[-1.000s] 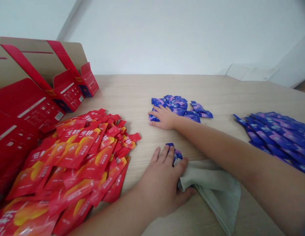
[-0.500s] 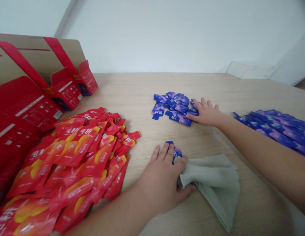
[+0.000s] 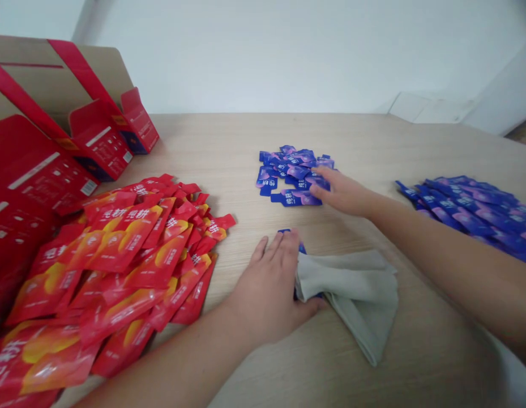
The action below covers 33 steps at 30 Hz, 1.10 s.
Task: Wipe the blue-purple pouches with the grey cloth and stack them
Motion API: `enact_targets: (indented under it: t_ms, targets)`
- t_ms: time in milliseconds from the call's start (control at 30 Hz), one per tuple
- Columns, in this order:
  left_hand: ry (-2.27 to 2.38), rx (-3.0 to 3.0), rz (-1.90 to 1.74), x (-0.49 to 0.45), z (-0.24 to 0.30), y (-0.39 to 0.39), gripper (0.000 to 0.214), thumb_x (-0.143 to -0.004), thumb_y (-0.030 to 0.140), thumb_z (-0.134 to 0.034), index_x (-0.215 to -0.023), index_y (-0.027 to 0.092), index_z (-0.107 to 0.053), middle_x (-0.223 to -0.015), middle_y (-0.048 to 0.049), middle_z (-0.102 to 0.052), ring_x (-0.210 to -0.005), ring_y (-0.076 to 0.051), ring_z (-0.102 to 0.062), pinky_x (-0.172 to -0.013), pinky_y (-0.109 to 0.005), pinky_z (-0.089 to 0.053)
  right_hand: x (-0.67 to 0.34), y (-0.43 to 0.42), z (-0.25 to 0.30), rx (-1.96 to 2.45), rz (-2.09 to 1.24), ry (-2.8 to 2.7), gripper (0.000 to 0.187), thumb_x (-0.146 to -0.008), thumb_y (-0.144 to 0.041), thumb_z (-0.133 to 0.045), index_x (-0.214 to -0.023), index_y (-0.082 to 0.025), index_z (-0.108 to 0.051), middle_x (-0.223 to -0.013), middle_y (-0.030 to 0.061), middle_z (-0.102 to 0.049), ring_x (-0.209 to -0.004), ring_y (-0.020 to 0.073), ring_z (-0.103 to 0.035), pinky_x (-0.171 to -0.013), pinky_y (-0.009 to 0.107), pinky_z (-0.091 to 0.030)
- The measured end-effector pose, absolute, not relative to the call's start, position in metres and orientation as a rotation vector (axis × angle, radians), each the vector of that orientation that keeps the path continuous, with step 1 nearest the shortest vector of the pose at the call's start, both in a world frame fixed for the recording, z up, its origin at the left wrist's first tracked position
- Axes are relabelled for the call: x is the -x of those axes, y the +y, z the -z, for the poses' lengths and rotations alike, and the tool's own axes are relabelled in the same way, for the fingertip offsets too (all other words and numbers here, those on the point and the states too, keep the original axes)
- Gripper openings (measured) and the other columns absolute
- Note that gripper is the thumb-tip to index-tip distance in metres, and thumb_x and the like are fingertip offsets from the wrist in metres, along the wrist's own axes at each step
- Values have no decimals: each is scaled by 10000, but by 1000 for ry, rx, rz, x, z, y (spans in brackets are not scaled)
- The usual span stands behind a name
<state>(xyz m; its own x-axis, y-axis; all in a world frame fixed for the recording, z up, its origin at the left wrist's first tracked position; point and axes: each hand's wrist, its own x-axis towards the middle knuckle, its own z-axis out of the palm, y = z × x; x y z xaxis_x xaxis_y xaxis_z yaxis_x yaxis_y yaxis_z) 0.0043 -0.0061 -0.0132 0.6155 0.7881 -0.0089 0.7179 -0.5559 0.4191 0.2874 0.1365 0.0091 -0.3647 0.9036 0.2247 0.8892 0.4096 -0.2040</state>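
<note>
My left hand (image 3: 272, 286) lies palm down on the wooden table (image 3: 229, 141), pinning a blue sachet (image 3: 301, 247) together with the edge of a grey-green cloth (image 3: 351, 289). My right hand (image 3: 341, 192) reaches across to a small cluster of blue sachets (image 3: 288, 170) in the middle of the table. Its fingers rest flat on the cluster's right side and touch the sachets without gripping one.
A big heap of red and orange sachets (image 3: 118, 255) covers the left front. Red flat cartons (image 3: 37, 175) and a brown cardboard box (image 3: 42, 73) stand behind it at the left. A row of blue sachets (image 3: 475, 204) lies at the right.
My right hand swept from the left of the small blue cluster to its right and now pushes the sachets together leftward. My left hand stays on the cloth and sachet.
</note>
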Motion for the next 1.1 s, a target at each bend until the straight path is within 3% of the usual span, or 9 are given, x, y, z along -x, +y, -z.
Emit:
enact_targets:
  t_ms: [67, 133, 200, 267, 567, 733, 867, 967, 1100]
  targets:
    - [1302, -2406, -250, -5, 14, -5, 1313, -839, 757, -767, -1734, 31, -137, -1797, -291, -203, -1701, -423, -169, -1379, -661, -58, -271, 74, -14, 1367, -301, -2506, 690, -1077, -612, -542, -1688, -314, -421, -1716, 111, -490, -1557, 385, -495, -1283, 605, -422]
    - [1355, -2372, -250, -5, 16, -5, 1357, -812, 755, -779, -1732, 23, -102, -1799, -299, -177, -1700, -433, -155, -1375, -679, -33, -254, 12, -11, 1295, -390, -2447, 682, -1060, -504, -626, -1679, -345, -388, -1747, 121, -419, -1497, 358, -568, -1202, 584, -531]
    - [1361, -2367, -264, -5, 17, -4, 1326, -813, 706, -781, -1732, 40, -94, -1798, -292, -197, -1698, -422, -178, -1378, -667, -56, -240, -32, -2, 1223, -376, -2440, 555, -1039, -413, -663, -1567, -350, -507, -1637, 149, -534, -1390, 353, -651, -1098, 584, -610]
    - [1351, -2382, -289, -4, 19, -3, 1277, -825, 651, -778, -1732, 62, -99, -1794, -280, -238, -1695, -405, -211, -1382, -650, -74, -233, -51, 6, 1168, -345, -2503, 384, -1036, -335, -659, -1416, -346, -616, -1497, 130, -643, -1364, 356, -650, -1102, 613, -592]
    - [1280, -2454, -326, 4, 15, 2, 1333, -829, 699, -821, -1746, 116, -49, -1802, -252, -247, -1667, -390, -316, -1384, -649, -27, -257, 32, 5, 1168, -326, -2608, 226, -985, -137, -575, -1100, -230, -747, -1180, 121, -713, -1117, 297, -687, -1003, 509, -594]
    - [1260, -2379, -357, 6, 9, 1, 1489, -718, 621, -957, -1752, 128, -6, -1814, -287, -137, -1679, -437, -237, -1360, -606, -275, -242, 27, -3, 1168, -538, -2327, 332, -963, -179, -635, -1272, -277, -711, -1206, 70, -782, -1091, 264, -741, -993, 445, -611]
    - [1143, -2389, -358, 6, 8, -2, 1619, -658, 548, -1022, -1751, 206, 121, -1819, -280, -117, -1681, -431, -230, -1335, -616, -341, -224, 4, -9, 738, -931, -2506, 403, -859, -30, -665, -1149, -291, -767, -1177, 4, -814, -1163, 212, -735, -1097, 387, -569]
    - [1138, -2418, -331, 5, 7, -2, 1604, -673, 548, -1013, -1752, 226, 129, -1823, -260, -135, -1681, -433, -226, -1332, -627, -345, -226, 13, -7, 712, -825, -2566, 413, -839, 10, -641, -1104, -270, -788, -1155, 14, -819, -1211, 227, -711, -1155, 436, -527]
    - [1149, -2427, -275, 3, 6, -1, 1555, -706, 581, -980, -1757, 195, 99, -1828, -248, -126, -1684, -437, -205, -1346, -615, -326, -243, 45, 6, 956, -565, -2575, 352, -873, -35, -637, -1115, -228, -805, -1171, 84, -802, -1161, 275, -728, -1093, 493, -562]
